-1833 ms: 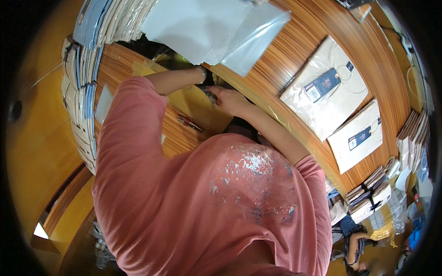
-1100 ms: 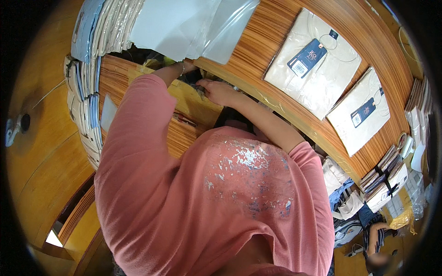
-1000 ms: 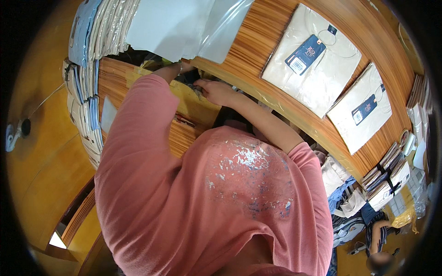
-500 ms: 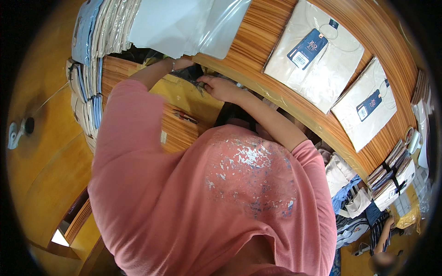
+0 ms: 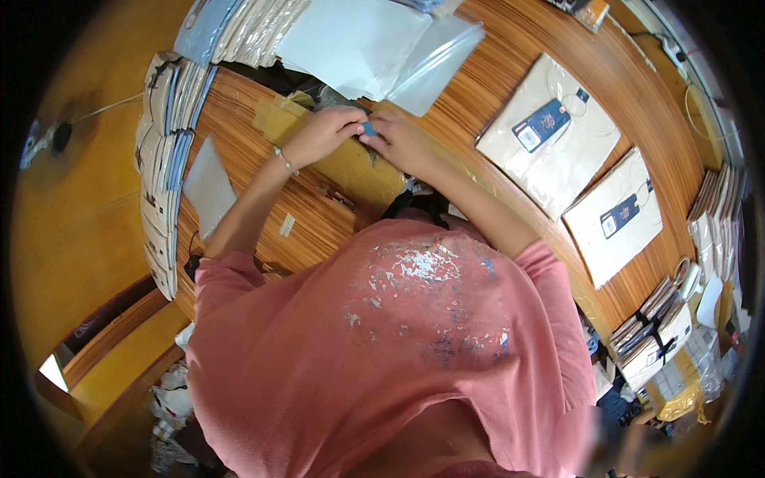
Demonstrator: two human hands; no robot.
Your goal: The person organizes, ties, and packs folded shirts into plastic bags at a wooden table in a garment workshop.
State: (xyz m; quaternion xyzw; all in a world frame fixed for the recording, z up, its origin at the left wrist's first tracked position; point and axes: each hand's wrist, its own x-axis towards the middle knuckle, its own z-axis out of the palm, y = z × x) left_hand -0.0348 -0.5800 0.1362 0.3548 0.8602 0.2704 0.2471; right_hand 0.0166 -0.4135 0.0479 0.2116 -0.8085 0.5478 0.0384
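Compared with the earlier pictures, both hands have come closer together and now meet over a small blue tag (image 5: 369,128), and the left forearm is bare and more extended across the wooden table (image 5: 470,103).

At the far left, a tall stack of packed garments (image 5: 163,159) stands along the table edge, and a flat clear bag (image 5: 209,185) lies just beside it on the wood. Near this bag, a small white label (image 5: 287,225) lies on the table.

The left hand (image 5: 323,135), with a thin bracelet on the wrist, has its fingers curled and pressed together, and their tips pinch the left side of the blue tag. The tag is between the two hands, above a yellowish cardboard piece (image 5: 351,163) that lies on the table. The right hand (image 5: 398,139) pinches the other side of the tag with thumb and fingers bent inward.

Behind the hands, a pile of clear plastic bags (image 5: 374,48) lies spread on the table. To the right, well apart from the hands, two folded cream shirts in clear bags (image 5: 550,135) (image 5: 613,215) lie side by side, each with a dark blue hang tag. At the far right edge, bundles of packed items (image 5: 653,327) stand near the rim.
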